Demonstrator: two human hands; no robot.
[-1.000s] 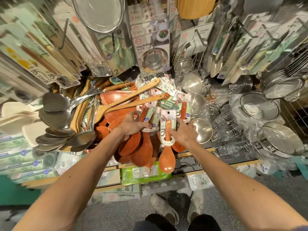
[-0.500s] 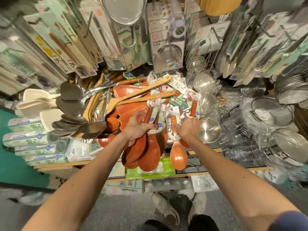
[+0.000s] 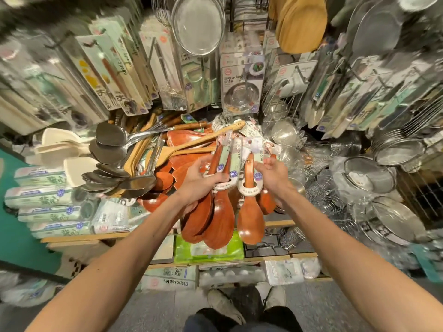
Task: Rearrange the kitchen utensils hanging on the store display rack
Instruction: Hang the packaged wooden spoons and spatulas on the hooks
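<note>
— Watching this, where would you take hold of those wooden rice spoons [image 3: 215, 221]?

— Where the left hand [image 3: 199, 183] has them: fingers curled round the bunched handles, just above the bowls, which hang toward six o'clock in front of the shelf.

— And the right hand [image 3: 274, 174]?

— It lies against the card of the single spoon [image 3: 250, 219], at three o'clock of the bunch. The fingers are loosely bent. Whether they pinch the card or only touch it, I cannot tell.

— Heavy work?

— I'd say not. Each spoon is stiff wood and probably light, though a handful adds up. The finish looks glossy, so I'd expect the bowls to be slippery. The neck of the handle, by the white plastic collar [image 3: 249, 189], should give a surer hold.

— Anything fragile?

— The paper cards, I think. Pull on those and they may crease or tear.

— Room to swing them?

— Little. Steel ladles [image 3: 115, 152] crowd in at nine o'clock, mesh strainers [image 3: 369, 176] at three.
</note>
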